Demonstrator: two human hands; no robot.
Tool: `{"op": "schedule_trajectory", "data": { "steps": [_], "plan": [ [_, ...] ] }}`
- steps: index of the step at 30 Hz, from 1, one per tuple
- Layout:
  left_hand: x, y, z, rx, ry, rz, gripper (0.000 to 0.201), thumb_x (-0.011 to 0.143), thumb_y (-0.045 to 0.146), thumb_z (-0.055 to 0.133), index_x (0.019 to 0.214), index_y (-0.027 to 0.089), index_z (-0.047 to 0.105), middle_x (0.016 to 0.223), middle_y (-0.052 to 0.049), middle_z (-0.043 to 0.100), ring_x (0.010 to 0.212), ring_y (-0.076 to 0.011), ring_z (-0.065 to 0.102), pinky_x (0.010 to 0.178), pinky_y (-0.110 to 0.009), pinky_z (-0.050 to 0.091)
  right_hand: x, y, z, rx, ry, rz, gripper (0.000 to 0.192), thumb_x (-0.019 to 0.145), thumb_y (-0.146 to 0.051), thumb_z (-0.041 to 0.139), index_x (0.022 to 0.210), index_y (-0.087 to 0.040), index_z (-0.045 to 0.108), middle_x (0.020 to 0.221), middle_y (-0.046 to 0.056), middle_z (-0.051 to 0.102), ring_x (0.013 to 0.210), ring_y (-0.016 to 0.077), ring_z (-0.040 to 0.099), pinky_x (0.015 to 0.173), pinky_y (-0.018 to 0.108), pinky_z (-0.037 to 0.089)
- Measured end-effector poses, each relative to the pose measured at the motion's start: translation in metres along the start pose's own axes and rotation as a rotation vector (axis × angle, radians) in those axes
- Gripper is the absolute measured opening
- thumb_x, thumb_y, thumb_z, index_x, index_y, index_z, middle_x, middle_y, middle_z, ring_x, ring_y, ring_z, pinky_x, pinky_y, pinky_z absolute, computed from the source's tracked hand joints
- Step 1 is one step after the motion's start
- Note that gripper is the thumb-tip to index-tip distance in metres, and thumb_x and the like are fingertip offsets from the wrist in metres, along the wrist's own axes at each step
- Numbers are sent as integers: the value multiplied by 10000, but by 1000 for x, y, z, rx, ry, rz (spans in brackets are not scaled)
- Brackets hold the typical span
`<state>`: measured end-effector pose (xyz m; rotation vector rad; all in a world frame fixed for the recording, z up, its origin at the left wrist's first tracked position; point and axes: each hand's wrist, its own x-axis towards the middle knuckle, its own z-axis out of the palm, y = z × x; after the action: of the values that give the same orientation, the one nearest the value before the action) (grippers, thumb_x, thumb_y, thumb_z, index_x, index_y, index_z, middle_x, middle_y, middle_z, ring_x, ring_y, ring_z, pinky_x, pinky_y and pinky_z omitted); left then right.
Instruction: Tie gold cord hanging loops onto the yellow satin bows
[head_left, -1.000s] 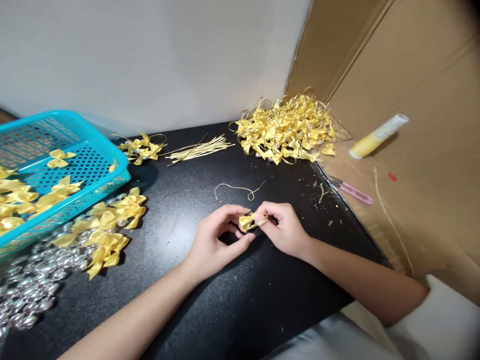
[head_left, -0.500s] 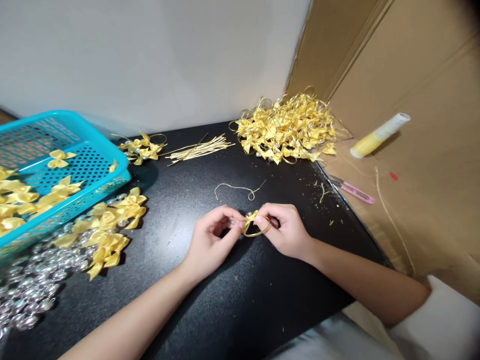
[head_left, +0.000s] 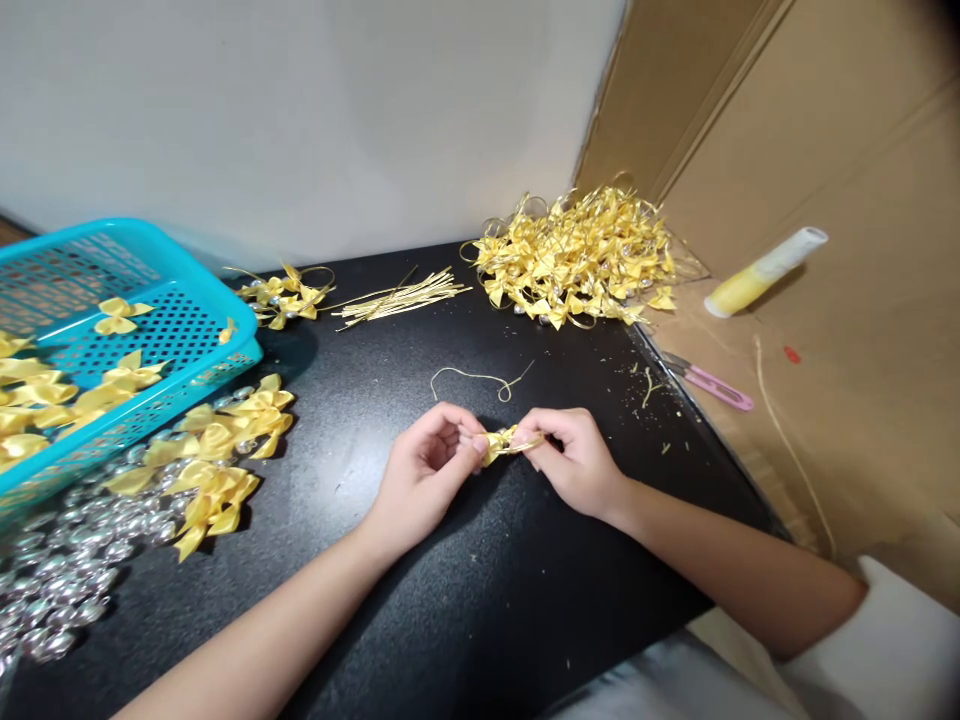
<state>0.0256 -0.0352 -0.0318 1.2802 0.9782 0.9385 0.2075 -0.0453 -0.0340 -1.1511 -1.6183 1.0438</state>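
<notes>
Yellow satin ribbon bow (head_left: 496, 442) with a thin gold cord on it sits between the two hands, low over the middle of the black speckled surface (head_left: 480, 590). The left hand (head_left: 424, 477) pinches one side of the bow between thumb and fingertips, the other fingers curled in; the right hand (head_left: 574, 460) pinches the gold cord at the bow's other side, its fingers likewise pressed together — both hands are closed on the same small piece. Just beyond the hands a loose gold cord with a knot (head_left: 480, 380) lies curved on the surface. Farther back lies a bundle of straight gold cord lengths (head_left: 401, 297), with a few finished bows (head_left: 283, 296) to its left. At the back right corner a large heap of yellow bows with gold loops (head_left: 581, 255) spreads against the brown cardboard wall (head_left: 825, 130). On the cardboard to the right lie small pink snips (head_left: 709, 382) and a yellow-and-white glue tube (head_left: 765, 271), well apart from the hands. To the left stands a turquoise perforated plastic basket (head_left: 180, 310) holding more yellow bows; in front of it lies a cluster of plain yellow ribbon bows (head_left: 217, 460), and beside those — toward the near left edge — a scatter of clear silvery beads (head_left: 60, 575).
</notes>
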Motion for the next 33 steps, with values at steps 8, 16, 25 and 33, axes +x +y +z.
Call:
{"op": "schedule_trajectory", "data": {
  "steps": [8,16,25,33],
  "plan": [
    [3,1,0,-6,18,-38,119,827,233,629,759,167,556,643,32,558,565,-89,520,574,-212,436,4,0,1,159,-1,208,175,763,-198,555,592,-173,583,494,-52,482,457,74,387,458,212,301],
    [5,-5,-1,-98,37,-26,136,867,267,590,954,171,549,748,6,623,602,-103,557,616,-245,465,16,1,-7,513,8,365,151,712,-247,595,589,-177,544,491,-58,454,440,75,340,470,238,247],
    [8,-5,-3,-53,44,-3,124,836,273,622,864,161,578,754,-6,625,604,-103,547,603,-245,474,22,2,-30,1146,-181,474,515,912,-423,423,562,-204,116,427,-79,118,431,103,125,531,284,312],
    [6,-3,-3,39,11,20,118,821,274,633,816,163,592,730,-3,603,623,-114,540,613,-244,458,21,13,-29,1126,-548,288,656,710,-630,597,438,-208,173,355,-80,139,407,95,206,532,304,323]
  ]
}}
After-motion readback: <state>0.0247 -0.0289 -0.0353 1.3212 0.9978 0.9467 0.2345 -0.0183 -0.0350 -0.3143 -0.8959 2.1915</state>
